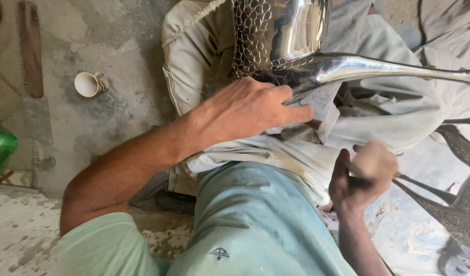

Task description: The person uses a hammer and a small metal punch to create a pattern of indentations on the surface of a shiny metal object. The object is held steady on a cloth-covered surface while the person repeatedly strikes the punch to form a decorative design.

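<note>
Left hand (pixel 247 110) lies flat, fingers pressed on polished metal vessel (pixel 296 46), just above right hand. Right hand (pixel 360 176) fisted around wooden-handled tool (pixel 416 184). Scale pattern covers vessel body beside left hand; spout smooth, apparently unworked.

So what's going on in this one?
A person sits on the floor with a shiny metal vessel resting on cloth over the lap. Part of its surface carries a scale-like pattern. The left hand presses down on it near the base of the long spout. The right hand grips a wooden-handled tool, held away from the vessel. A small cup lies on the floor to the side.
</note>
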Available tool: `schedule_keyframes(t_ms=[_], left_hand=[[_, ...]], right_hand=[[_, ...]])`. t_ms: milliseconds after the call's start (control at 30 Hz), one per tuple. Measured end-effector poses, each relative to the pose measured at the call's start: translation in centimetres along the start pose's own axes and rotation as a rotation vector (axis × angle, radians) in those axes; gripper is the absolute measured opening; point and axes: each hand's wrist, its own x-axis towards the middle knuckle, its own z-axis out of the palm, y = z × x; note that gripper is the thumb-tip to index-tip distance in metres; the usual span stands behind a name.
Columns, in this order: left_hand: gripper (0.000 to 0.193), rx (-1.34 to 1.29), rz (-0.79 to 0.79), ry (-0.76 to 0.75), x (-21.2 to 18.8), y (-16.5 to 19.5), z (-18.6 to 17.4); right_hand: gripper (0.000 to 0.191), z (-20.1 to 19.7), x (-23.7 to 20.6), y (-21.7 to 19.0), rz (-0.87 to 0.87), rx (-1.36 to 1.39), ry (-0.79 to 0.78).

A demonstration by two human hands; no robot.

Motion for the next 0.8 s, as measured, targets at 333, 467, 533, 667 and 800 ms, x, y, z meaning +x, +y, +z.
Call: schedule_keyframes(t_ms=[333, 467, 533, 667, 800], left_hand=[[0.025, -0.093, -0.155, 0.393, -2.7, 0.0, 0.6], [0.029, -0.295, -0.347, 0.676, -4.3, 1.1, 3.5], [0.029, -0.384, -0.389, 0.693, -4.5, 1.2, 4.9], [0.035, -0.182, -0.327, 0.740, -4.9, 1.3, 6.1], [0.034, -0.225, -0.369, 0.670, -5.3, 1.7, 6.0]], right_hand=[[0.052, -3.4, -0.6, 1.9, 0.312, -0.004, -0.156], [0.038, -4.8, 2.2, 1.8, 0.153, -0.175, -0.217], [0.034, -5.0, 3.8, 1.3, 0.038, -0.268, -0.244], [0.036, -4.9, 7.6, -0.9, -0.235, -0.458, -0.275], [0.036, -4.1, 10.8, -5.5, -0.468, -0.500, -0.344]])
